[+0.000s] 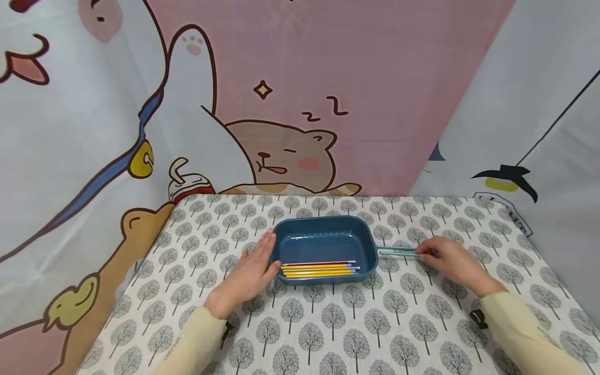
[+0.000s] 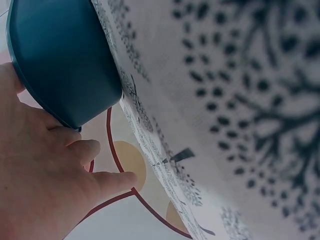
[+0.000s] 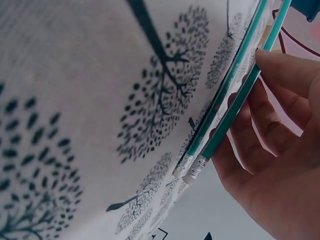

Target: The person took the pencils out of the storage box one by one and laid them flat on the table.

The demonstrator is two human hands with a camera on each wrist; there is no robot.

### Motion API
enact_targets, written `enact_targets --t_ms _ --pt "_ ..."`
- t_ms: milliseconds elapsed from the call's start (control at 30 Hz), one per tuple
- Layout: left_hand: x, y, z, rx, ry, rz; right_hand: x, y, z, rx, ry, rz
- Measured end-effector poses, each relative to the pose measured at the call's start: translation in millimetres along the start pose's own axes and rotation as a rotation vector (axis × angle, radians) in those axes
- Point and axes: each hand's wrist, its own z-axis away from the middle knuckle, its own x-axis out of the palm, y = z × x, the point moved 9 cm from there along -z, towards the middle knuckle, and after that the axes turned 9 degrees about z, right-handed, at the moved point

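Observation:
A dark blue rectangular dish [image 1: 323,242] sits on the table, with several yellow pencils [image 1: 319,272] and a dark red one [image 1: 319,263] lying along its near side. My left hand [image 1: 248,273] rests against the dish's left end, fingers fairly straight; the left wrist view shows those fingers [image 2: 35,120] by its rim. To the right of the dish, my right hand [image 1: 452,260] pinches a green pencil [image 3: 235,106] between thumb and fingers. A second green pencil [image 3: 222,95] lies alongside it, close to the cloth; whether the fingers also hold it I cannot tell.
A white cloth with grey trees [image 1: 309,333] covers the table. Behind it hangs a pink and white curtain [image 1: 398,104] with cartoon animals, and its left and right parts flank the table edges.

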Motion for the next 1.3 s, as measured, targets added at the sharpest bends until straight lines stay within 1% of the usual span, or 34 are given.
enact_targets --t_ms 200,400,533,733,1100,1300 --pt "-1.5 1.0 0.2 0.008 -0.003 0.003 7.6 3 -4 0.021 -0.019 0.010" --pt "-2.8 2.6 0.5 0.016 0.011 0.004 10.8 7 -6 0.047 -0.043 0.025" --pt "-2.0 1.9 1.1 0.010 0.004 -0.006 12.2 8 -7 0.048 -0.052 0.019" --pt "-2.1 2.2 0.6 0.007 -0.011 0.000 11.2 8 -7 0.037 -0.042 0.023" --pt "-1.9 0.9 -0.7 0.005 -0.004 -0.004 14.1 9 -8 0.037 -0.055 0.010" --pt "-2.7 3.1 0.4 0.007 0.001 0.002 14.9 10 -8 0.041 -0.067 0.005"
